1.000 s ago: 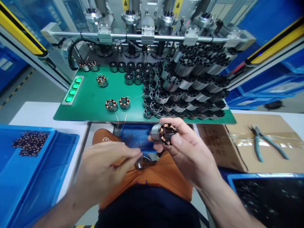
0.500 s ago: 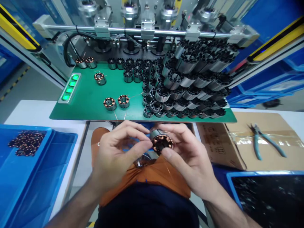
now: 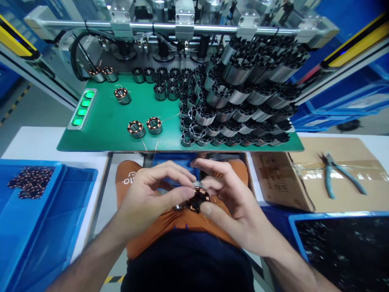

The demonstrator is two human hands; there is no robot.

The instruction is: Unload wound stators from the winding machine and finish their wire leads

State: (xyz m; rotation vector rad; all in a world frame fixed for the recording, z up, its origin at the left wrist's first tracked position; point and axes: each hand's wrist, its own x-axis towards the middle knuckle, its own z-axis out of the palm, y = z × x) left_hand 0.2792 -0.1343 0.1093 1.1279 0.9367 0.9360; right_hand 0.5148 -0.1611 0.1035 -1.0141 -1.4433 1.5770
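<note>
Over my lap, a ring-shaped metal core with copper windings [image 3: 199, 197] is held between both hands. My left hand [image 3: 158, 192] pinches its left side with thumb and fingertips. On its right side, my right hand [image 3: 231, 202] has the thumb at the lower edge and the fingers curved behind. Two wound cores [image 3: 135, 129] stand near the front edge of the green board [image 3: 106, 117], with loose wire ends trailing. Farther back stands another wound core [image 3: 122, 95]. Many unwound metal cores [image 3: 219, 95] are stacked on the board's right half.
A machine with a metal bar [image 3: 212, 28] spans the back. Green lit buttons [image 3: 82, 109] sit at left. Blue trays [image 3: 24, 215] lie at lower left. Pliers [image 3: 330, 174] rest on a cardboard box [image 3: 346, 150]; a bin of dark parts [image 3: 346, 251] is below.
Both hands have lowered the wound core slightly and turned it. My right fingers have lifted and spread somewhat. The whole view has shifted a little.
</note>
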